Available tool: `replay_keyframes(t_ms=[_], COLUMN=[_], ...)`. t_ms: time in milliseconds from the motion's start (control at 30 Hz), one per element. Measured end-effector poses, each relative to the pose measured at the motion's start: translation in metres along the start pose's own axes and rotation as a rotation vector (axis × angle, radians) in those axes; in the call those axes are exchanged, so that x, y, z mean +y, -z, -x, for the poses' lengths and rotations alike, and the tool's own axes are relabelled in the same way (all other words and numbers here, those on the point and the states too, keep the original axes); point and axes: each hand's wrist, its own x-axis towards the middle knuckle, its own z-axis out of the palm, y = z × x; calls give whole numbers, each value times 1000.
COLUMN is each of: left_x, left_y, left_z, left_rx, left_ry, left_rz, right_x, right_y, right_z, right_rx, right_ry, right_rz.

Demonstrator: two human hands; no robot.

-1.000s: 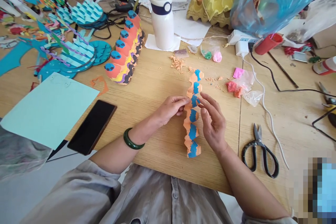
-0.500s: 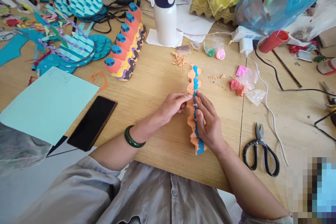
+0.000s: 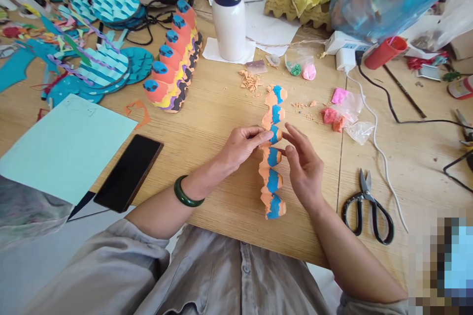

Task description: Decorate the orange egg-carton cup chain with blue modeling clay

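Note:
An orange egg-carton strip with blue clay patches (image 3: 272,180) lies lengthwise on the wooden table (image 3: 218,108) in front of me. My left hand (image 3: 242,146), with a green bangle on its wrist, pinches the strip's middle bump between thumb and fingers. My right hand (image 3: 305,167) sits against the strip's right side, its fingers loosely apart and touching the strip near the same bump. A finished row of orange, yellow and black humps with blue tops (image 3: 173,69) stands at the back left.
Black scissors (image 3: 367,206) lie to the right, beside a white cable (image 3: 380,147). Clay lumps in plastic bags (image 3: 338,113) lie behind the strip. A black phone (image 3: 128,172) and a pale green sheet (image 3: 66,145) lie at the left. A white bottle (image 3: 228,12) stands behind.
My right hand has lifted off the strip's lower half and drawn to its right side, uncovering the blue patches. The left hand keeps its pinch on the middle.

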Motion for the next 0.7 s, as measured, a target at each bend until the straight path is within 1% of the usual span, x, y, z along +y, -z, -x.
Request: replay_keyframes(t_ms=[33, 67, 100, 167, 233, 300, 433, 500, 600, 700], left_x=[1, 2, 4, 7, 8, 9, 8, 9, 11, 11], left_y=[-1, -2, -2, -4, -4, -4, -3, -2, -2, -3], left_z=[0, 1, 1, 2, 2, 2, 1, 1, 2, 2], left_rx=[-4, -12, -16, -18, -16, -32, -72, -94, -132, -117], left_ry=[-5, -7, -5, -3, -13, -13, 95, 128, 97, 63], left_rz=[12, 23, 32, 42, 43, 41, 105, 117, 50, 10], right_x=[0, 1, 1, 2, 2, 0, -4, -4, -3, -2], right_y=[0, 0, 1, 1, 1, 2, 3, 3, 2, 0], right_z=[-2, -4, -7, -11, -15, -16, -15, -15, -13, -11], right_rx=[28, 30, 3, -105, -189, -197, -116, -62, -9, 0], right_ry=[-97, -199, -301, -468, -542, -560, -606, -588, -537, -505], right_rz=[-85, -170, -253, -405, -516, -579, -595, -566, -499, -447])
